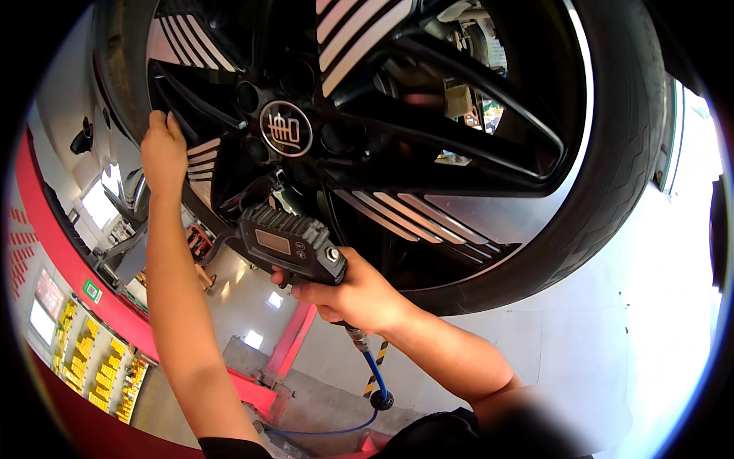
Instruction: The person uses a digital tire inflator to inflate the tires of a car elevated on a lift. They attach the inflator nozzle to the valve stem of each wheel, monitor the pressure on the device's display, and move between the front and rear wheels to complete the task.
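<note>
A black and silver alloy wheel point(489, 206) with a black tire point(612, 161) fills the upper part of the head view. My right hand point(352, 294) is wrapped round the handle of a tire inflator point(290, 245), a black ribbed body with a small display, held in front of the lower spokes. From its handle end a blue air hose point(375, 375) hangs down. My left hand point(164, 149) is up at the wheel's left edge, its fingers bent together against the rim. What lies between those fingertips is hidden.
Red lift parts point(260, 390) stand on the floor below, near a yellow-and-black striped post point(375, 367). A red band point(115, 306) crosses at the left, beside shelves of yellow boxes point(99, 363). Part of a light-coloured car point(69, 99) shows behind the wheel.
</note>
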Demonstrator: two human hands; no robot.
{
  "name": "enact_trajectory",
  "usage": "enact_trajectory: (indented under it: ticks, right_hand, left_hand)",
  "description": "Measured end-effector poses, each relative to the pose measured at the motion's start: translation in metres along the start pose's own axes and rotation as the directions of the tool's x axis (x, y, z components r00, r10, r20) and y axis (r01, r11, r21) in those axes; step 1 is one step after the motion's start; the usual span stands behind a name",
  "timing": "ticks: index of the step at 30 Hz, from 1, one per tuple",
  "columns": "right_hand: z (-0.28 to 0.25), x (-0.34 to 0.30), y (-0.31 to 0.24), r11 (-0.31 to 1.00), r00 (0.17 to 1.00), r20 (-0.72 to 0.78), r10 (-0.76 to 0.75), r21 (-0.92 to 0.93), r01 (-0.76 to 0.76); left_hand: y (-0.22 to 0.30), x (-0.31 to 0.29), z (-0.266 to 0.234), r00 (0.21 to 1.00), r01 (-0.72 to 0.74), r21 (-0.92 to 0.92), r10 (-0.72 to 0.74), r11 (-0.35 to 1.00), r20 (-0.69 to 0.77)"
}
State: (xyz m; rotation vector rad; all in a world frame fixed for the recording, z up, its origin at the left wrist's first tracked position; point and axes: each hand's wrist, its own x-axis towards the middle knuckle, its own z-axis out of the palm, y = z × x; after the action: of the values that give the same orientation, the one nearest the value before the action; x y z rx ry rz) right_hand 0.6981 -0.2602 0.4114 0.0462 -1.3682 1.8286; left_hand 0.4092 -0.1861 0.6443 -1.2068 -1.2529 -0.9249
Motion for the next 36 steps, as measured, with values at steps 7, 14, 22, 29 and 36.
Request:
enact_trajectory:
  ticks: [7,14,22,29,36]
  right_hand:
    - [-0.002,0.009,-0.002,0.999,0.999,0.012,0.040,0.002,-0.040]
    - [0.005,0.016,-0.008,1.000,0.999,-0.034,-0.018,0.013,0.019]
    - [0.015,0.023,-0.015,0.998,0.998,-0.053,-0.028,0.047,0.030]
    - [0.014,0.028,-0.009,0.999,0.996,-0.072,-0.054,0.004,0.054]
    - [0.029,0.031,-0.006,0.996,0.990,-0.108,-0.086,0.009,0.087]
  left_hand:
    - [0.015,0.001,-0.011,0.981,0.161,0.066,-0.166,0.985,0.098]
    - [0.018,-0.001,-0.009,0.997,0.075,0.051,-0.074,0.996,-0.031]
    - [0.033,-0.002,-0.023,0.954,0.237,-0.012,-0.231,0.971,0.193]
    - [0.027,-0.004,-0.012,0.980,0.195,-0.147,-0.198,0.970,-0.005]
    - [0.027,-0.012,-0.022,0.958,0.274,-0.098,-0.262,0.957,0.118]
